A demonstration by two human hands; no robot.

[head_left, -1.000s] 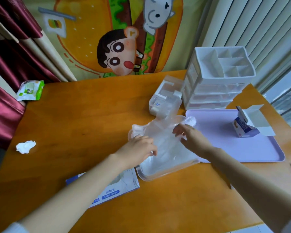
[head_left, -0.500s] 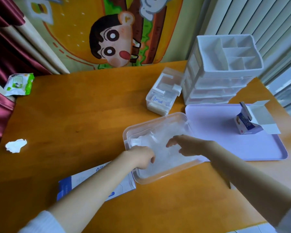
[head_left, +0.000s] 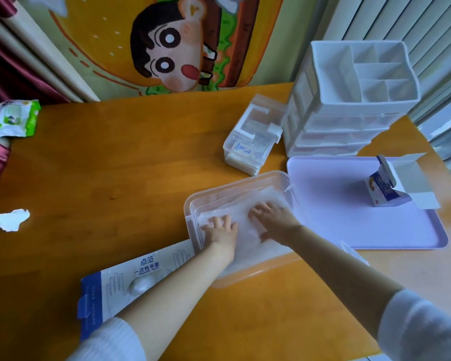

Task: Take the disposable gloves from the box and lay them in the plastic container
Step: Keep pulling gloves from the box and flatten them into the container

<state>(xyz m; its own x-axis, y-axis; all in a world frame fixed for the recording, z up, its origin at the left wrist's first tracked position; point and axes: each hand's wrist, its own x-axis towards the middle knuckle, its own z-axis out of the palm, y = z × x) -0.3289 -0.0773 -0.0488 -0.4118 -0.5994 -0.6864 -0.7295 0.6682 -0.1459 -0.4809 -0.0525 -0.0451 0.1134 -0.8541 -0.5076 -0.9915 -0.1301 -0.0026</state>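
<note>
A clear plastic container sits on the wooden table in front of me. A stack of thin, translucent disposable gloves lies flat inside it. My left hand presses on the gloves at the container's left side with spread, straight fingers. My right hand lies flat on the gloves beside it, fingers also spread. The flat white-and-blue glove box lies on the table at the container's near left, partly under my left forearm.
A lilac tray with a small open carton lies right of the container. A white drawer organiser and a clear lidded box stand behind. A crumpled tissue and wipes pack sit far left.
The gloves, held up above the container a second ago, have been lowered into it. Both hands have gone from holding them to pressing flat on them.
</note>
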